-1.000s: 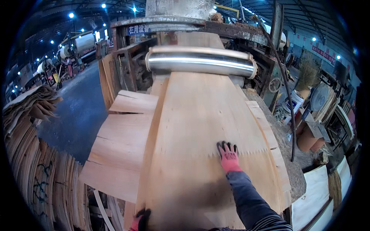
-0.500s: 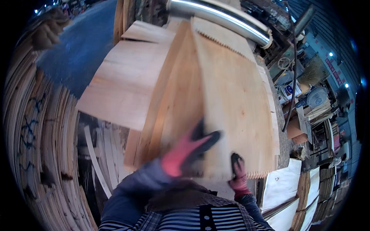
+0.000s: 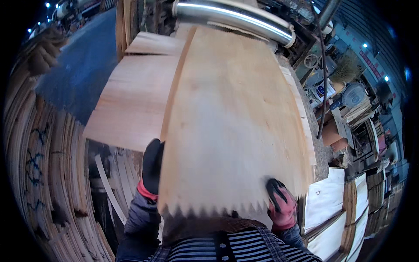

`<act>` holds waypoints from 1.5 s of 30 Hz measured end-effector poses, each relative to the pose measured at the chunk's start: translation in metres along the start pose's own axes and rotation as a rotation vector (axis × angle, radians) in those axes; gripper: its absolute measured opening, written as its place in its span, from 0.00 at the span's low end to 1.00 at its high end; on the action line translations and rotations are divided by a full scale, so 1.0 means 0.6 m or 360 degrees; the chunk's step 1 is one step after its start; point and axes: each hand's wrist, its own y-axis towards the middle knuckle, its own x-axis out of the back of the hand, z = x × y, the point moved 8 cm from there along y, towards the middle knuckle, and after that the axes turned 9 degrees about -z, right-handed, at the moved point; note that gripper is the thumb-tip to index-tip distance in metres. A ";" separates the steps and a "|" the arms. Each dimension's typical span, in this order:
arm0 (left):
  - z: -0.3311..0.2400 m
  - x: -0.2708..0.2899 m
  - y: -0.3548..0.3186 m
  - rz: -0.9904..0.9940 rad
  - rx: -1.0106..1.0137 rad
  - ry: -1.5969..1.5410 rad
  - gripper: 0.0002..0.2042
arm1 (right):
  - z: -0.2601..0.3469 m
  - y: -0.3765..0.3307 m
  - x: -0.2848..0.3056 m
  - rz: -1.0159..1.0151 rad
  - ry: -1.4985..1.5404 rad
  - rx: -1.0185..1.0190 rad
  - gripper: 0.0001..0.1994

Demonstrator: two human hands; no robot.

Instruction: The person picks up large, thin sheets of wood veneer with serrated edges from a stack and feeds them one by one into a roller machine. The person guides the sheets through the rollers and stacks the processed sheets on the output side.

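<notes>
A broad, pale wood veneer sheet (image 3: 227, 126) with a sawtooth near edge stretches from in front of my body toward a shiny metal roller (image 3: 235, 19). My left hand (image 3: 152, 168), in a black and pink work glove, is closed at the sheet's left edge; part of its fingers is hidden behind the veneer. My right hand (image 3: 283, 204), gloved alike, grips the near right corner, its dark fingertips lying on the top face. Beneath the sheet, other veneer pieces (image 3: 126, 100) stick out to the left.
Stacked veneer (image 3: 56, 174) stands along the left, with loose strips (image 3: 111, 187) beside it. More stacks (image 3: 325, 196) lie at the lower right. A fan (image 3: 352, 95), a cardboard box (image 3: 334, 131) and a dark hanging cable (image 3: 324, 87) are on the right.
My left hand has gone from the sheet's middle to the left. The veneer's left edge has swung left, covering the darker wood beneath. My right hand remains at the near right corner.
</notes>
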 end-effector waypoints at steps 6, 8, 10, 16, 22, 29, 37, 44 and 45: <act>0.163 0.180 0.032 -0.0879 -0.0296 0.2817 0.38 | -0.091 0.179 -0.103 0.0009 -0.0109 0.0008 0.15; 0.139 0.170 0.038 -0.0878 -0.0321 0.2495 0.32 | -0.137 0.208 -0.158 0.0055 -0.0126 0.0020 0.14; 0.122 0.167 0.048 -0.0802 -0.0318 0.2102 0.27 | -0.181 0.239 -0.212 0.0125 -0.0150 -0.0009 0.14; 0.121 0.186 0.027 -0.0956 -0.0155 0.1314 0.19 | -0.326 0.330 -0.375 -0.0004 -0.0081 -0.0150 0.18; 0.102 0.182 0.036 -0.0964 -0.0111 0.1268 0.18 | -0.268 0.243 -0.343 0.0365 -0.0201 -0.0025 0.27; 0.046 0.124 0.022 -0.0840 -0.0204 0.1062 0.16 | -0.105 -0.105 -0.241 0.1107 0.0109 -0.0084 0.40; 0.051 -0.120 0.083 -0.0109 -0.0063 0.0464 0.17 | -0.092 -0.161 -0.155 0.0343 0.0188 -0.0139 0.40; 0.016 -0.143 0.014 -0.0075 -0.0041 0.0434 0.17 | -0.072 -0.118 -0.017 0.0178 0.0207 -0.0244 0.26; 0.011 -0.116 0.018 -0.0152 -0.0066 0.0585 0.17 | -0.068 -0.122 -0.029 0.0279 0.0159 -0.0126 0.26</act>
